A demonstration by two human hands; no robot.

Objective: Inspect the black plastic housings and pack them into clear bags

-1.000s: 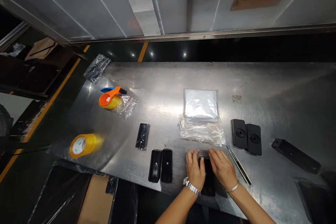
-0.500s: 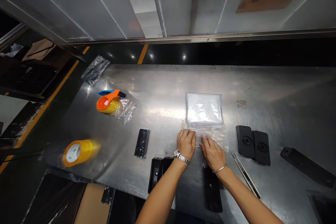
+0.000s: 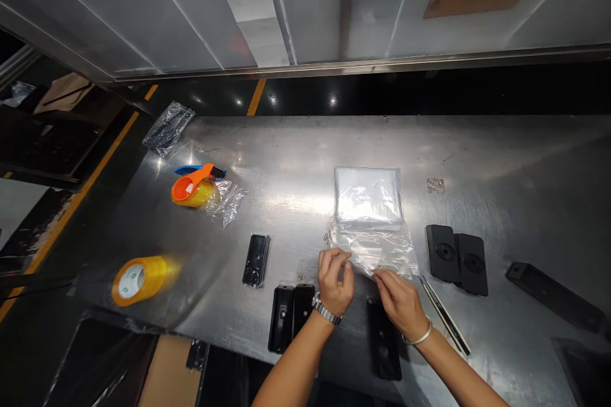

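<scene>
A thin clear plastic bag (image 3: 377, 247) lies spread on the metal table, its near edge between my hands. My right hand (image 3: 400, 300) pinches that edge between thumb and fingertips. My left hand (image 3: 335, 283), wearing a metal watch, has its fingers curled and thumb close to the index finger at the bag's near left side; the film in its grip is hard to see. Just beyond lies a stack of clear plastic bags (image 3: 368, 197). A black rectangular part (image 3: 383, 346) lies below my right hand, and two black tray-like parts (image 3: 281, 319) sit beside my left forearm.
Tweezers (image 3: 445, 316) and two black blocks with round recesses (image 3: 457, 259) lie to the right, with a long black part (image 3: 556, 296) farther over. Leftward are a wrapped black part (image 3: 256, 260), a yellow tape roll (image 3: 138, 280) and an orange tape dispenser (image 3: 191, 186).
Both hands have moved toward me and slightly apart, drawing the bag's near edge. More of the bag now shows beyond the fingers. The view has shifted slightly.
</scene>
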